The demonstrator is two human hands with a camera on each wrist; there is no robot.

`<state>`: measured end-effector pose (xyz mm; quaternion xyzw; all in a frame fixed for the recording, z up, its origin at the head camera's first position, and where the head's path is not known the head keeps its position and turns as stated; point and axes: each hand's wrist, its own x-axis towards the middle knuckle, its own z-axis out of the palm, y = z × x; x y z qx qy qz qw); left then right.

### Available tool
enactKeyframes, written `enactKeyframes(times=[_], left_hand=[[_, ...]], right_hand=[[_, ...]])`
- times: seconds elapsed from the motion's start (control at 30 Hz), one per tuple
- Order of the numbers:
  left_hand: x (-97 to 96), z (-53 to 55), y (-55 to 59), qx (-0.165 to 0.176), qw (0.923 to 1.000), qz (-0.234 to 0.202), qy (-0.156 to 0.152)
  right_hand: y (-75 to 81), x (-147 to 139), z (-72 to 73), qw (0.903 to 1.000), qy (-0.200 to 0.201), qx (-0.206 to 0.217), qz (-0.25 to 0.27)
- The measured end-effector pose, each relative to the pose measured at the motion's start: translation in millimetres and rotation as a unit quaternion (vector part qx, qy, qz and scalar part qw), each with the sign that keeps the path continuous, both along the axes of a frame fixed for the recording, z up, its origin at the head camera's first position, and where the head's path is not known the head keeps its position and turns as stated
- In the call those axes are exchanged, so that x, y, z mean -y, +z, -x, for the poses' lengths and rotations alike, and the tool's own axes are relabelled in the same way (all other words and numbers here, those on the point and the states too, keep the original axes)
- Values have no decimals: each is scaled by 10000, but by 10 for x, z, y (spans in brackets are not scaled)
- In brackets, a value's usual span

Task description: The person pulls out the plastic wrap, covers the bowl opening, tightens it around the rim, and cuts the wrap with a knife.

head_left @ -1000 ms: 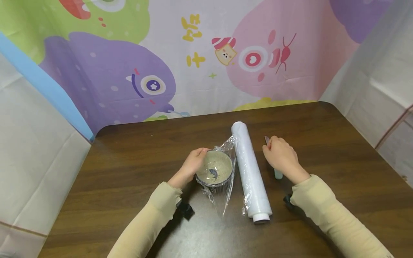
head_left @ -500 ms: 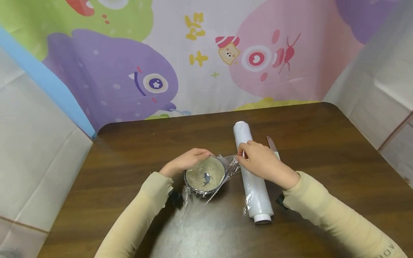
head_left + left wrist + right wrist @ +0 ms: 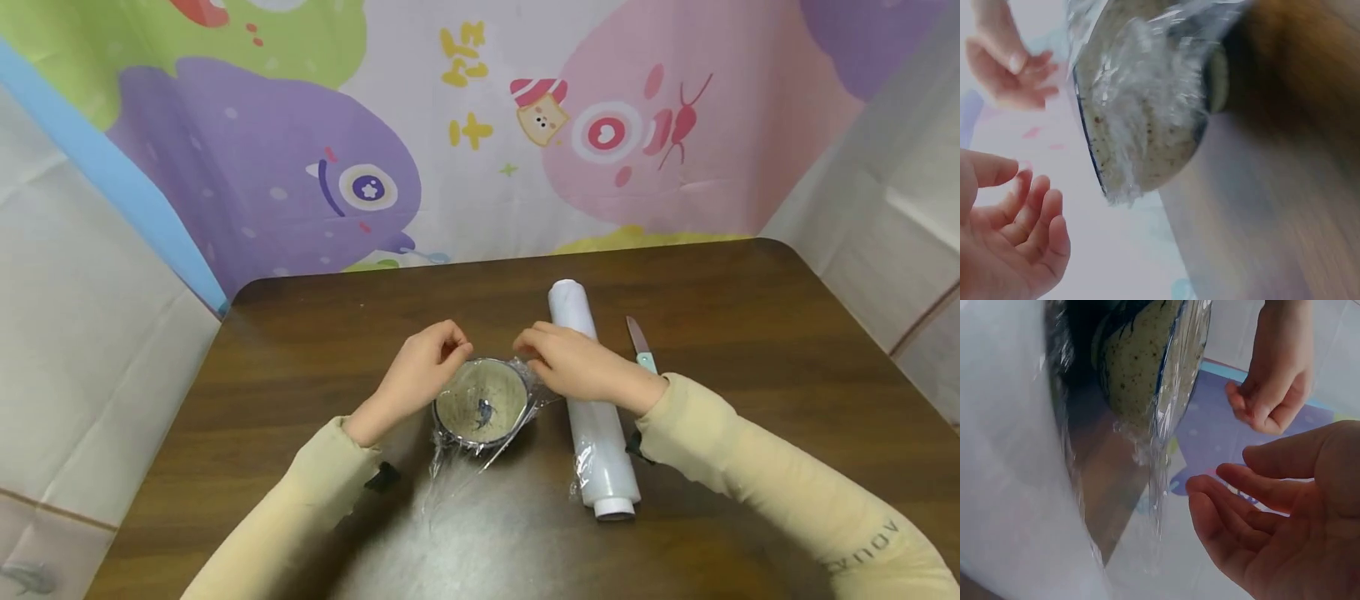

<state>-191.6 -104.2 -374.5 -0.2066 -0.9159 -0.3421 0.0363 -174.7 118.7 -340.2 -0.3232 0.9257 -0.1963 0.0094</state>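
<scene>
- Brown table (image 3: 315, 325) under everything
- Roll of plastic wrap (image 3: 602, 442), lying on the table right of the bowl
- Bowl (image 3: 482, 402), on the table, clear film (image 3: 1141, 81) clinging to its outside
- Left hand (image 3: 412, 367), near the bowl's rim, fingers loosely bent, gripping nothing
- Right hand (image 3: 576, 364), over the roll, fingers relaxed, gripping nothing
- Knife (image 3: 639, 340), right of the roll

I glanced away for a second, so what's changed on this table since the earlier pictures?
The right hand has left the knife and moved left across the plastic wrap roll toward the bowl. The left hand has let go of the bowl's rim. The bowl sits slightly farther left, away from the roll. The roll and knife stayed put.
</scene>
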Motion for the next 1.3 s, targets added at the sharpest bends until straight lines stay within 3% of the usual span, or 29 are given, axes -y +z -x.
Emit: enactKeyframes(times=[0.1, 0.33, 0.47, 0.7, 0.97, 1.17, 1.3], left_hand=[[45, -103, 5, -175, 9993, 305, -90], [163, -325, -156, 194, 9928, 927, -739], [154, -433, -238, 86, 9865, 1280, -1014], [125, -483, -351, -528, 9780, 1768, -971], [81, -499, -405, -789, 9780, 1682, -949], [28, -511, -432, -1051, 9773, 1686, -741], [13, -510, -451, -1053, 9770, 1709, -713]], right_hand=[[-13, 31, 27, 9995, 93, 290, -38], [-62, 67, -2, 9925, 161, 1117, -480], [-89, 89, -39, 9857, 46, 1601, -521], [-167, 151, -133, 9850, -306, 1692, -135], [-226, 211, -220, 9812, -544, 1849, 17], [-239, 217, -213, 9836, -422, 1751, -14], [-245, 215, -196, 9828, -417, 1798, -58]])
